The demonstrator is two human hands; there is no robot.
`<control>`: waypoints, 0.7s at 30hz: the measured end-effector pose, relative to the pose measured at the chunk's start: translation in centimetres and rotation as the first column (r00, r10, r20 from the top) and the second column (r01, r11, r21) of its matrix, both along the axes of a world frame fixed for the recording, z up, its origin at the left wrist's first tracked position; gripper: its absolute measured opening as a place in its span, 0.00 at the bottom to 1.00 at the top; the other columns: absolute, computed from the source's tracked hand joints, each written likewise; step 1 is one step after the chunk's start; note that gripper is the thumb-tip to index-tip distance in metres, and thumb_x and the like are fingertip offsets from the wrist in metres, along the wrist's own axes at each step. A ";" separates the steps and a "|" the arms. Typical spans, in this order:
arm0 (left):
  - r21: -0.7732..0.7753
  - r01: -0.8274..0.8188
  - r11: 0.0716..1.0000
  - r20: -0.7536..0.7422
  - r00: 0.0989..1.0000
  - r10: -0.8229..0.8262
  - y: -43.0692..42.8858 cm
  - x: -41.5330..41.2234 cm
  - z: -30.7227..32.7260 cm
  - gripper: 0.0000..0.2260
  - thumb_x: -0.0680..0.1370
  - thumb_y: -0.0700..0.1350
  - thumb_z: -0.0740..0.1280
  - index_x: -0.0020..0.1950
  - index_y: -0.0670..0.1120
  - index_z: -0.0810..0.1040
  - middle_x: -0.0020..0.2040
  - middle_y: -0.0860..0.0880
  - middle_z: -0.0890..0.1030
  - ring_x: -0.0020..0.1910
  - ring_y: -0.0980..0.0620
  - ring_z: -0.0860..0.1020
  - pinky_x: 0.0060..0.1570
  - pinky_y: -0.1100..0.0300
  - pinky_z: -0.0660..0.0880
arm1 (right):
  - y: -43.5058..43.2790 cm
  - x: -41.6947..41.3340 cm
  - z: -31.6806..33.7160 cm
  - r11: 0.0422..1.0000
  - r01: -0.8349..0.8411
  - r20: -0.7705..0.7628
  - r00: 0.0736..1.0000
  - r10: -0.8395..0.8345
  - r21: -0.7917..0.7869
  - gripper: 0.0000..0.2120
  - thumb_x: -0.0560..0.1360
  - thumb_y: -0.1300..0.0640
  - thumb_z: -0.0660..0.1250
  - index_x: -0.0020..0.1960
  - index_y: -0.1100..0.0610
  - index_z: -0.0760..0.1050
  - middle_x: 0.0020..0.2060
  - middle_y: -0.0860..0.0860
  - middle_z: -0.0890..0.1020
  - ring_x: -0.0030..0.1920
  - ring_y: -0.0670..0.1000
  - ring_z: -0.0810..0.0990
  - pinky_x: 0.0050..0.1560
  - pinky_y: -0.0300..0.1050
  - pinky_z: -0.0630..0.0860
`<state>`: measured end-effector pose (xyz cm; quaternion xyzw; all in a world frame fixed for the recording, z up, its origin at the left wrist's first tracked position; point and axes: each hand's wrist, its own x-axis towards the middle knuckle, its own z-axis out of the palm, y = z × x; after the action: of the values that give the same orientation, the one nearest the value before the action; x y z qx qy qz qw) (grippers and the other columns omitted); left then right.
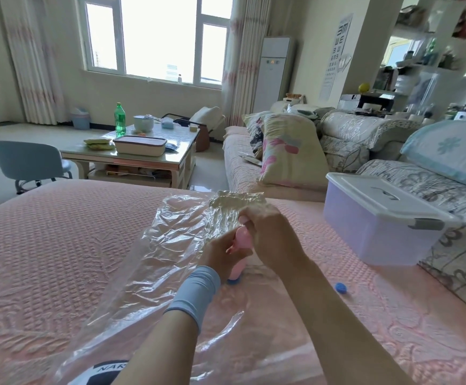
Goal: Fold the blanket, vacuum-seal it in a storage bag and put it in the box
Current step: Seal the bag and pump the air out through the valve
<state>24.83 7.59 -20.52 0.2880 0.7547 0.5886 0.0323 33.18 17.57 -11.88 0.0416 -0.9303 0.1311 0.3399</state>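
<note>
Though mostly hidden, pink pump (pixel 240 266) in both grips — left hand (pixel 220 254) low, right hand (pixel 270 237) atop; blue valve (pixel 233 281) half-covered

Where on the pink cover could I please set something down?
The pink cover left of the storage bag is bare, as is the strip between bag and box, apart from the blue cap. The middle is crowded: left hand and right hand grip the pump.

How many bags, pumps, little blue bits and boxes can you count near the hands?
clear bag: 1
pink pump: 1
small blue pieces: 2 (one under the pump, one lying loose on the cover)
box with lid: 1
Total: 5
</note>
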 end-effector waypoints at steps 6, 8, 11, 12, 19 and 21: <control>-0.037 -0.007 0.999 0.007 1.000 0.007 0.2 -0.2 -0.2 0.22 0.71 0.46 0.74 0.63 0.58 0.78 0.50 0.54 0.84 0.50 0.52 0.81 0.53 0.57 0.77 | 0.2 1.9 5.8 1.000 -0.012 -0.421 0.907 0.013 0.004 0.06 0.78 0.63 0.66 0.50 0.58 0.81 0.46 0.51 0.84 0.49 0.50 0.78 0.52 0.41 0.73; -0.028 0.006 1.000 0.018 1.000 -0.006 0.2 -0.2 -0.3 0.22 0.70 0.46 0.74 0.64 0.58 0.77 0.51 0.55 0.83 0.51 0.53 0.81 0.55 0.57 0.77 | 0.0 1.9 6.0 0.999 -0.031 -0.534 0.845 0.034 0.015 0.07 0.79 0.63 0.64 0.49 0.60 0.81 0.45 0.51 0.83 0.50 0.50 0.77 0.54 0.39 0.72; -0.013 0.021 1.000 0.041 0.999 -0.020 0.2 -0.1 -0.4 0.22 0.70 0.44 0.75 0.62 0.58 0.79 0.51 0.54 0.84 0.50 0.52 0.81 0.55 0.56 0.77 | -0.5 1.0 4.4 0.997 -0.075 -0.610 0.790 0.062 0.006 0.08 0.79 0.66 0.63 0.50 0.63 0.81 0.48 0.55 0.83 0.55 0.52 0.78 0.62 0.41 0.73; -0.011 0.024 1.000 0.046 0.999 -0.023 0.3 -0.1 -0.4 0.22 0.70 0.44 0.75 0.62 0.57 0.79 0.50 0.54 0.84 0.49 0.52 0.81 0.55 0.55 0.77 | -0.4 0.7 3.5 0.997 -0.073 -0.588 0.807 0.053 -0.010 0.07 0.78 0.67 0.63 0.51 0.63 0.81 0.49 0.55 0.83 0.55 0.53 0.78 0.63 0.43 0.73; -0.069 -0.004 0.998 -0.046 0.999 0.001 -0.2 0.3 0.2 0.06 0.72 0.45 0.71 0.40 0.53 0.75 0.33 0.56 0.77 0.34 0.58 0.72 0.39 0.64 0.70 | 0.7 -0.8 -3.7 0.984 -0.046 0.051 0.997 0.056 -0.174 0.08 0.75 0.67 0.67 0.49 0.59 0.82 0.48 0.54 0.83 0.52 0.54 0.79 0.59 0.45 0.73; -0.110 0.021 0.994 -0.041 0.999 -0.026 -0.5 0.3 0.7 0.05 0.72 0.44 0.72 0.45 0.52 0.78 0.37 0.56 0.80 0.37 0.60 0.75 0.41 0.67 0.71 | 1.0 -1.3 -3.9 0.962 -0.051 0.042 0.997 0.064 -0.269 0.11 0.76 0.66 0.68 0.56 0.58 0.82 0.62 0.55 0.80 0.62 0.53 0.77 0.63 0.35 0.69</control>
<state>25.10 7.10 -19.81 0.3072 0.7830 0.5394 0.0389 31.87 18.61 -15.80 0.0190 -0.9108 0.2664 0.3149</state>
